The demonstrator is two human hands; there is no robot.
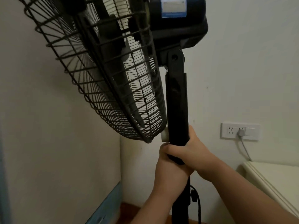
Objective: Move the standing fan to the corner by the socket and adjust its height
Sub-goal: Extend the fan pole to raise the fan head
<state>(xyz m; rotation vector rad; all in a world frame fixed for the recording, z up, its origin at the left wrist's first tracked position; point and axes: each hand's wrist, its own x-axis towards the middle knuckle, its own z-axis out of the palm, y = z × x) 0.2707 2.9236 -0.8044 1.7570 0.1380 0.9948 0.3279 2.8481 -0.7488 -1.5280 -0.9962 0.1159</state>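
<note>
Black fan [176, 97], left hand [169, 167], right hand [196, 150] (gripping)

The tilted wire cage [90, 75] crowds the space between the pole [177, 107] and the left wall [32, 126]. Right of the pole, open room reaches the socket [240, 131], where a grey cable [245, 149] hangs down toward a pale cabinet [275, 180]; a black cord [198, 202] loops beside the lower pole.

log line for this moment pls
left hand: grips pole | right hand: grips pole | fan: near corner | socket: right of pole, plug in
</note>
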